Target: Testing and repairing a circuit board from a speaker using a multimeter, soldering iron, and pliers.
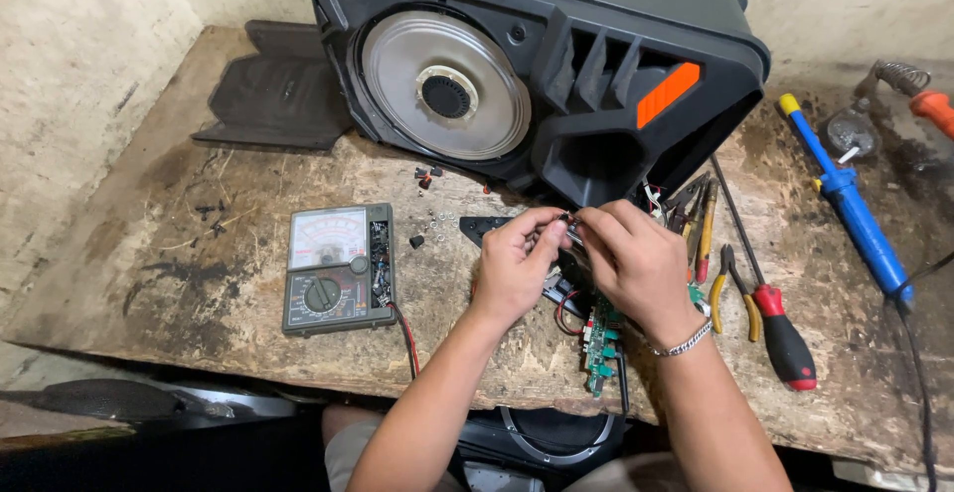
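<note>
Small part (566, 219): tiny dark bit, bench centre, pinched by both hands.
Left hand (512, 268): fingertips closed on it.
Right hand (636, 263): same.
Circuit board (599, 348): 6 o'clock, already out, wires attached.
Speaker cabinet (556, 65): 12 o'clock, still open, reassembly looks pending.
Multimeter (338, 268): 9 o'clock.

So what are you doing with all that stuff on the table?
Both hands, the left hand and the right hand, pinch a small part together just above a green circuit board. Behind them a big black speaker box lies open on the wooden workbench. A multimeter sits to the left, a red-handled screwdriver and blue soldering iron to the right.
</note>
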